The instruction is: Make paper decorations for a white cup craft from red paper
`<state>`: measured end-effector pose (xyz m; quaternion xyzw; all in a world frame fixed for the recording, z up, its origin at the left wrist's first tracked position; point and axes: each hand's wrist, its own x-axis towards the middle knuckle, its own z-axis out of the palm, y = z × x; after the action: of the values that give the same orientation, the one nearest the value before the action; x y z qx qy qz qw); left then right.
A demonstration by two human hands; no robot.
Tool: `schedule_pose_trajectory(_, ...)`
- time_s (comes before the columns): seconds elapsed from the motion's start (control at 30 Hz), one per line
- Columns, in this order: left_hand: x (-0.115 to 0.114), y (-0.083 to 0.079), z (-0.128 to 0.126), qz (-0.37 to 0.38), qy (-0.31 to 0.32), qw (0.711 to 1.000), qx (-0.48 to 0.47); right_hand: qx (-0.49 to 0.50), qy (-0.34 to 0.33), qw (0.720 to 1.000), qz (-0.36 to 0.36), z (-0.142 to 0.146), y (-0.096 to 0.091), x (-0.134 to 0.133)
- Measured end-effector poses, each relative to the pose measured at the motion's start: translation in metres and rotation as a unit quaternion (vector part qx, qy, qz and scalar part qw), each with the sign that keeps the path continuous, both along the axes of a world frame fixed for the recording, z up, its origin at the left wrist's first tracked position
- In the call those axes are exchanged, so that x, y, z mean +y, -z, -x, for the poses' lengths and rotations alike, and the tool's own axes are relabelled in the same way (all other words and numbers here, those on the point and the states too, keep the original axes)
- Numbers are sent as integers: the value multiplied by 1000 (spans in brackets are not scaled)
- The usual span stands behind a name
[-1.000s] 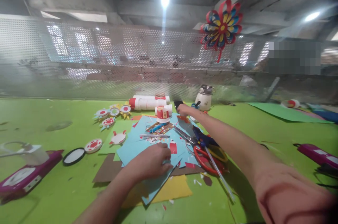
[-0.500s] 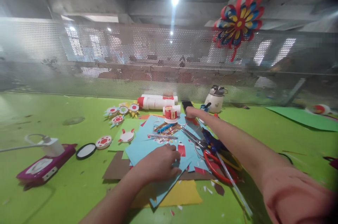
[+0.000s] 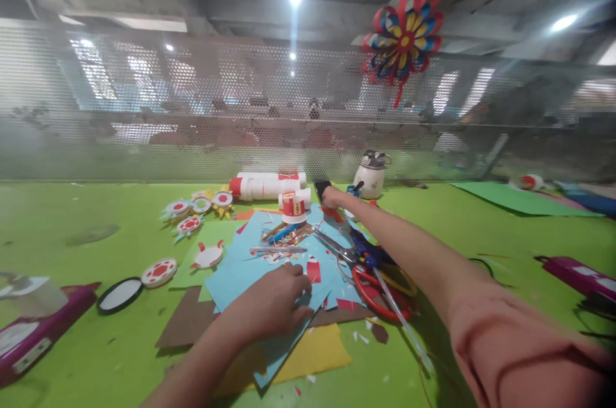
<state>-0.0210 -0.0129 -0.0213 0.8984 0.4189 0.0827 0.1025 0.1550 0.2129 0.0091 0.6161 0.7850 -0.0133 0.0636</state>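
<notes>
1. While the left hand (image 3: 276,296) lies low over the blue paper (image 3: 231,272) on the green table (image 3: 500,235), its thumb and fingertips stand apart, loosely bent, with a gap between them
2. The right hand (image 3: 333,198) reaches far forward to a dark flat object (image 3: 321,187) behind the blue paper, at its near end; whether the fingers clamp it or only touch it, I cannot tell
3. Ahead of the left hand, a clear pen-like stick (image 3: 276,249) lies across the blue paper, with a red-and-white cup (image 3: 293,208) standing beyond it
4. Large scissors (image 3: 352,256) lie between the two arms, right beside a dark blue tool (image 3: 371,255)
5. A brown sheet (image 3: 185,324) and a yellow sheet (image 3: 320,353) stick out from under the blue paper
6. To the left, a white disc (image 3: 208,256) with red tabs rests on a light green sheet (image 3: 224,228)
</notes>
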Motion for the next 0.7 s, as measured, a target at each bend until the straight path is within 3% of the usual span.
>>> schedule_pose_trajectory(0.4, 0, 2, 1, 10, 1, 1000, 3, 19, -8, 1000, 13, -12, -1, 11)
schedule_pose_trajectory(0.7, -4, -1, 3, 1, 24, 999, 33, 42, -31, 998, -42, -15, 1, 5)
